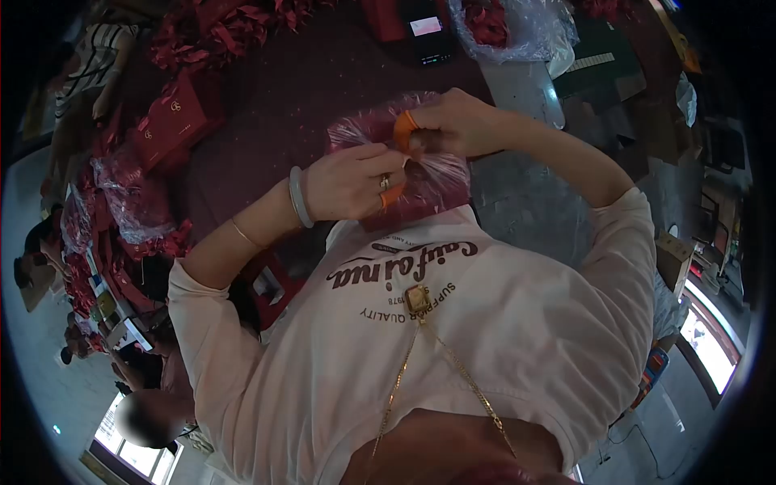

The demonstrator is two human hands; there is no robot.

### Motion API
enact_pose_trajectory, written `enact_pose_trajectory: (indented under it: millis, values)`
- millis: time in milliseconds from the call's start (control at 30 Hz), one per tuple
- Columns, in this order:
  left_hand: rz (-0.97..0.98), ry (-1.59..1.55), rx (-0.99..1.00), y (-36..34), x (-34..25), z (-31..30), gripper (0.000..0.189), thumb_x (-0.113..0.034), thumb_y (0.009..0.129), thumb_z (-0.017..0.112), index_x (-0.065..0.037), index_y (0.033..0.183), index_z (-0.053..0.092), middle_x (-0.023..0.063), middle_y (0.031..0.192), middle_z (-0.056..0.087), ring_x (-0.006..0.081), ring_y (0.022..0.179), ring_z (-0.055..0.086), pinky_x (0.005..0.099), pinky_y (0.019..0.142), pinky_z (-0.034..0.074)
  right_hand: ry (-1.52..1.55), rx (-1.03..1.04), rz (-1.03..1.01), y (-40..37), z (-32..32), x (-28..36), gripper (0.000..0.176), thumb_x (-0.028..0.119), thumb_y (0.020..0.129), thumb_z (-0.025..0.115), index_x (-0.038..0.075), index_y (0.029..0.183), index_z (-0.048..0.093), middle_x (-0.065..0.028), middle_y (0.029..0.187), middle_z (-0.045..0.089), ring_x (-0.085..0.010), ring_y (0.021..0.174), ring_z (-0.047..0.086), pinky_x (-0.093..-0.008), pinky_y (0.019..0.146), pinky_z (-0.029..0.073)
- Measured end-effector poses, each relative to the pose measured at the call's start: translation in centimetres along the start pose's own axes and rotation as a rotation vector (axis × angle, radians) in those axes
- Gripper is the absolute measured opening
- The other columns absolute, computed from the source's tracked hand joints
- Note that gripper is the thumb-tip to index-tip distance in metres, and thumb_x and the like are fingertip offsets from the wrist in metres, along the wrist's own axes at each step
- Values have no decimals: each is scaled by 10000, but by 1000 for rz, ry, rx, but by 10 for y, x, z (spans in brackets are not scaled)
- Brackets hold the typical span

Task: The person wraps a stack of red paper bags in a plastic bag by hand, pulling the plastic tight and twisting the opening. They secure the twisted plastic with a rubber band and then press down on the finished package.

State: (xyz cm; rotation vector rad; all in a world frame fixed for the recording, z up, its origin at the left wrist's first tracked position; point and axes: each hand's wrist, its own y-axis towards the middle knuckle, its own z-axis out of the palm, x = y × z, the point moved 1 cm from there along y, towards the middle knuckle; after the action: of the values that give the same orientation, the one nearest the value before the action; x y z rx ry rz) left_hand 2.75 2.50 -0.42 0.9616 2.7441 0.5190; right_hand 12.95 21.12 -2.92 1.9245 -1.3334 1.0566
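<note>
A clear plastic bag [440, 174] wraps a dark red item, its exact kind hidden by shine and folds. It rests at the table's near edge, close against my shirt. My left hand [356, 182], with a ring and a pale bangle, is closed with its fingertips pinching the gathered plastic. From the other side my right hand [457, 121] also grips the plastic, its fingers curled and partly blurred. Orange finger covers [406, 123] show on both hands. The fingertips of the two hands nearly meet over the bag.
The dark red tabletop [267, 105] carries red boxes [174, 117] at left and heaped red ribbons [218, 36] behind. A phone-like device [427, 39] lies at the back beside a plastic bag of red pieces [489, 28]. Other people sit at far left. A cardboard box [673, 257] stands at right.
</note>
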Motion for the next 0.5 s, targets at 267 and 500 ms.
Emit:
enact_pose_trajectory:
  millis: [267, 500]
  values:
    - [-297, -258, 23, -4, 0, 11, 81, -116, 681, 571, -60, 738, 584, 26, 849, 567, 195, 862, 534, 304, 676, 499, -17, -9, 106, -8, -7, -9, 73, 100, 858, 544, 53, 908, 570, -40, 746, 654, -223, 682, 631, -313, 611, 482]
    - [-426, -328, 43, -20, -3, 21, 222, -55, 609, 642, -77, 829, 635, 34, 900, 590, 218, 877, 564, 304, 684, 504, 136, -134, 199, -15, 9, -16, 109, 161, 890, 520, 82, 949, 568, -25, 773, 666, -214, 711, 623, -311, 651, 464]
